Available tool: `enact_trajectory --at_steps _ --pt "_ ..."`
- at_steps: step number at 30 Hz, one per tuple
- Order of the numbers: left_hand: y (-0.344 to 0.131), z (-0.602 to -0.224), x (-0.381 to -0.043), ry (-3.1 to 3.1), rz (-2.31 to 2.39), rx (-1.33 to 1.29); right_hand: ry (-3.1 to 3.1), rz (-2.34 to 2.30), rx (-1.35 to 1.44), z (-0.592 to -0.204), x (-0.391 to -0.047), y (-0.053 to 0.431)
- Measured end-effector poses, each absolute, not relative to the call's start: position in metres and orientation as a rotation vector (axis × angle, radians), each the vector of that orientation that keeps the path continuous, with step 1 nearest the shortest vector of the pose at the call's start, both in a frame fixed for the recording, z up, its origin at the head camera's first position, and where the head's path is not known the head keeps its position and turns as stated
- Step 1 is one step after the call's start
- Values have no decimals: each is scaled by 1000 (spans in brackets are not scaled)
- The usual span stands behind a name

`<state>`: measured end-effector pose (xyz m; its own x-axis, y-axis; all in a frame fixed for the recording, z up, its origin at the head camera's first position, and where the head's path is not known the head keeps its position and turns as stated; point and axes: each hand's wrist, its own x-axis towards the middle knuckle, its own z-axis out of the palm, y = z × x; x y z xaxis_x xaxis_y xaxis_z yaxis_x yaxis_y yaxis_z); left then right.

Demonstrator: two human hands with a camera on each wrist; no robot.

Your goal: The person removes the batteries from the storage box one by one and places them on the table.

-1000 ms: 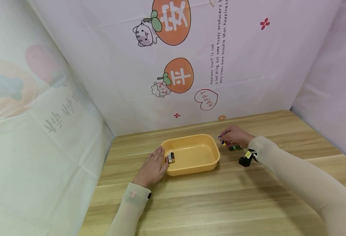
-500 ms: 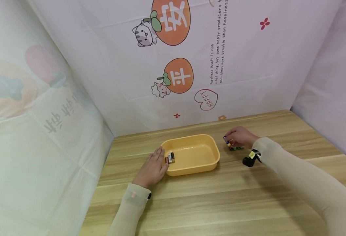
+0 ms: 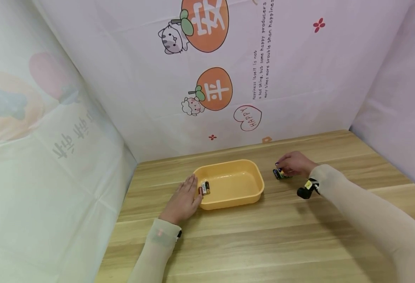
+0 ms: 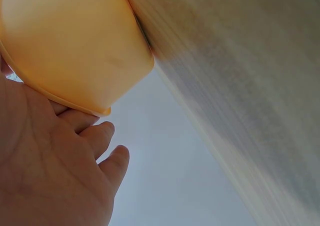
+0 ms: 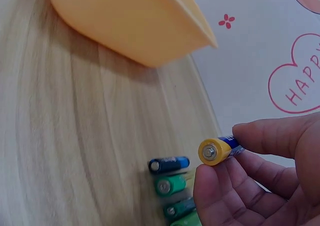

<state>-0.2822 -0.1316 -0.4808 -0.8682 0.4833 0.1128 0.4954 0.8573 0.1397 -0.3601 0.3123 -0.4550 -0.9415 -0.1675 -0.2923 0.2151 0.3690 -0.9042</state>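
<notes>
Yellow, the tray point(image 3: 233, 188) was touched at its left rim by the left hand point(image 3: 180, 201), straight-fingered, perhaps for steadiness. By the right hand point(image 3: 296, 163), right of the tray, a battery point(image 5: 220, 149) was pinched, apparently for control, near lined-up batteries point(image 5: 172, 185).

The head view looks forward and down over the surface point(image 3: 249, 239), taking in the left hand point(image 3: 181, 201) and right hand point(image 3: 295, 162). The left wrist view, tilted, faces the tray point(image 4: 75, 41) from outside, up close. The right wrist view, also tilted, looks past a near battery point(image 5: 215, 151) toward the tray. All three share the tray; head and right wrist, the heart point(image 3: 248, 118).
</notes>
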Motion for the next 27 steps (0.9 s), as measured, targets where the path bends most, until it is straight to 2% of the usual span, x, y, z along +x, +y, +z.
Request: enact_trajectory --at_steps 27 --pt "-132 -479 -283 -2953 -266 -776 2349 -1559 86 -468 -359 343"
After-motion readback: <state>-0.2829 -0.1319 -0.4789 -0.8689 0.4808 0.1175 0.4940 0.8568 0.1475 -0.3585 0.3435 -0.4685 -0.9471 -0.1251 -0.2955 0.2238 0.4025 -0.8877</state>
